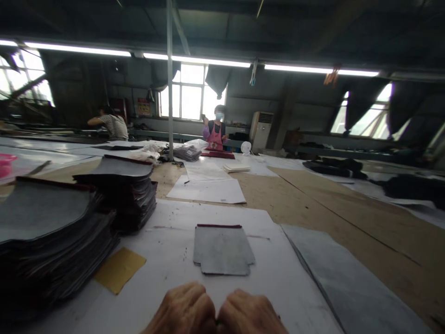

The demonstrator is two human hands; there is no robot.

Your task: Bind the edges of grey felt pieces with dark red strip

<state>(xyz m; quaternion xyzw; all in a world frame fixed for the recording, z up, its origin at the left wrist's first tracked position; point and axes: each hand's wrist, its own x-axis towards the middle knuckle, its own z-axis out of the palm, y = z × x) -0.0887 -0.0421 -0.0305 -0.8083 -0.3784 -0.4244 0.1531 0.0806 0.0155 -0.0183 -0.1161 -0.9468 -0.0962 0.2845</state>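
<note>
At the bottom edge of the view, my left hand (pixel 186 308) and my right hand (pixel 248 311) are side by side, knuckles up and nearly touching. The fingers of both are curled in and closed; whatever they may hold is hidden beneath them. Just beyond lies a flat grey cut piece (pixel 224 250) with notched lower corners and a dark red strip along its far edge. It rests on a white sheet (pixel 167 278) covering the table.
Tall stacks of grey cut pieces, a near one (pixel 45 250) and a farther one (pixel 130 195), stand at the left. A yellow square (pixel 120 270) lies beside them. At the right is a large grey sheet (pixel 354 278). A person in a pink apron (pixel 215 137) stands across the table.
</note>
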